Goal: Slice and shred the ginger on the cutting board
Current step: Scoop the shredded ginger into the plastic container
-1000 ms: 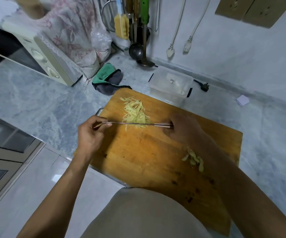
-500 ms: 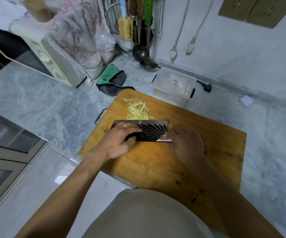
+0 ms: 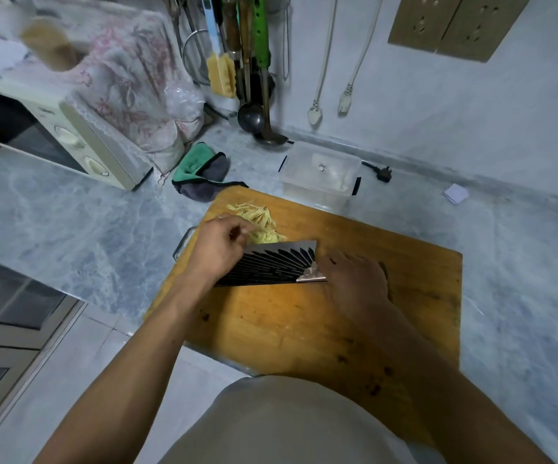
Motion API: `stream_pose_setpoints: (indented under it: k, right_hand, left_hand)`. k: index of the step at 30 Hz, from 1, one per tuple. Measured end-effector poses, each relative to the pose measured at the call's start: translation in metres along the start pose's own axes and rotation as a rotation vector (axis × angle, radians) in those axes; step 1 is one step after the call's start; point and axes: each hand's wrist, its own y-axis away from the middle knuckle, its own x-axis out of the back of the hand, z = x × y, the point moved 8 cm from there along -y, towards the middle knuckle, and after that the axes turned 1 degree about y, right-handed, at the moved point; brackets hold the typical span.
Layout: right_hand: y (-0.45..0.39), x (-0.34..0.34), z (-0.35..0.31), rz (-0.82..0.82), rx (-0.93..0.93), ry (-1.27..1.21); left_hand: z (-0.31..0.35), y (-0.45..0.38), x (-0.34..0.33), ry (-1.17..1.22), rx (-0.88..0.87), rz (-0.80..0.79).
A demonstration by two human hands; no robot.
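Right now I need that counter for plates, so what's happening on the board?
A person is cutting ginger on the wooden cutting board. The right hand grips the handle of a cleaver, whose blade is tilted flat-side up against a pile of ginger shreds. The left hand rests at the blade's far end, fingers curled into the shreds, apparently gathering them. A lidded plastic container sits just beyond the board.
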Motion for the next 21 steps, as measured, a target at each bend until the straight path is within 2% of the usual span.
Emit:
stream_pose_setpoints:
  k: [3,6,9,11,13,15,18,21]
  right_hand:
    - [0.000,0.001,0.003,0.000,-0.049,-0.058]
    - [0.008,-0.005,0.014,-0.032,-0.173,-0.240]
    - [0.029,-0.033,0.026,-0.146,-0.329,-0.623]
    - [0.044,-0.045,0.028,-0.138,-0.417,-0.921]
    - [0.059,-0.050,0.023,-0.086,-0.526,-1.207]
    - [0.071,-0.054,0.022,-0.021,-0.671,-1.383]
    - [0.079,-0.067,0.022,0.025,-0.834,-1.505]
    - [0.081,-0.086,0.018,-0.002,-0.893,-1.600]
  left_hand:
    - [-0.001,-0.002,0.004,0.020,0.014,0.047]
    - [0.002,-0.001,0.016,0.067,0.032,0.160]
    - [0.015,0.011,0.042,0.095,-0.045,0.409]
    - [0.013,0.018,0.049,0.172,-0.021,0.477]
    - [0.007,0.023,0.040,0.228,0.038,0.423]
    - [0.006,0.031,0.021,0.242,0.061,0.293]
    - [0.004,0.045,-0.015,0.304,0.104,0.075]
    - [0.000,0.058,-0.039,0.371,0.185,-0.029]
